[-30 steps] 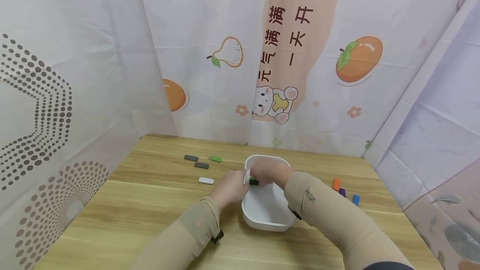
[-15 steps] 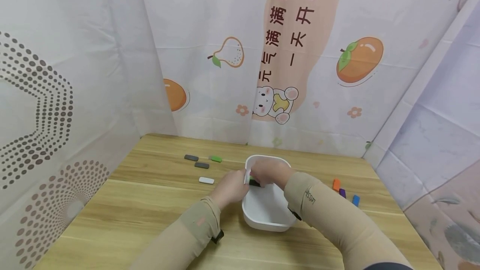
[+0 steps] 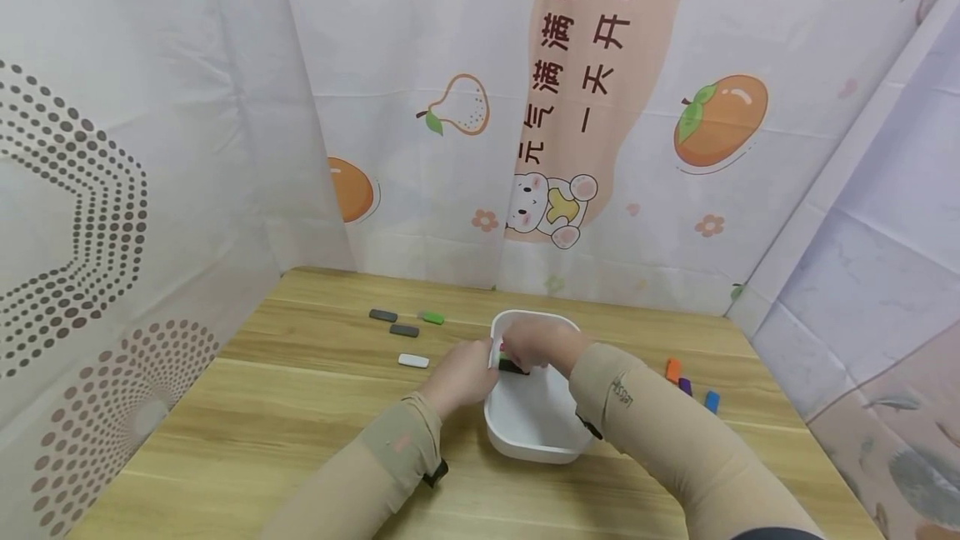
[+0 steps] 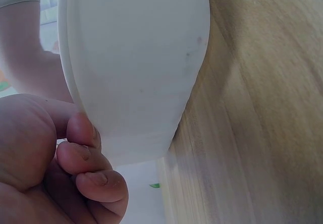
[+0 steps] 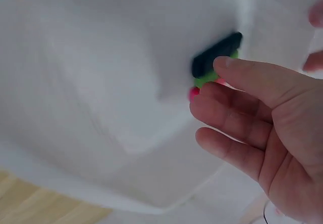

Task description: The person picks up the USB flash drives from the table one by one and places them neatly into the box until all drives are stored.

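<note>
A white rounded tub (image 3: 534, 417) stands on the table in the head view. My left hand (image 3: 463, 373) grips its left rim; in the left wrist view the curled fingers (image 4: 98, 183) lie along the outer wall. Inside the tub's far left part, my right hand (image 3: 534, 342) pinches small oblong pieces against the wall. In the right wrist view these are a black piece (image 5: 217, 55), a green piece (image 5: 204, 80) and a pink-red piece (image 5: 194, 93), lying side by side. The right thumb touches the black and green ones; the other fingers partly hide the pink-red one.
Left of the tub lie two grey pieces (image 3: 403, 330), a green piece (image 3: 432, 317) and a white piece (image 3: 413, 361). On the right are an orange piece (image 3: 672, 370), a purple piece (image 3: 685, 386) and a blue piece (image 3: 712, 402). Printed curtains enclose the wooden table (image 3: 300, 407).
More of the black piece shows beneath my right hand, and a bit of pink-red has come into view. The left hand and the tub stay where they were.
</note>
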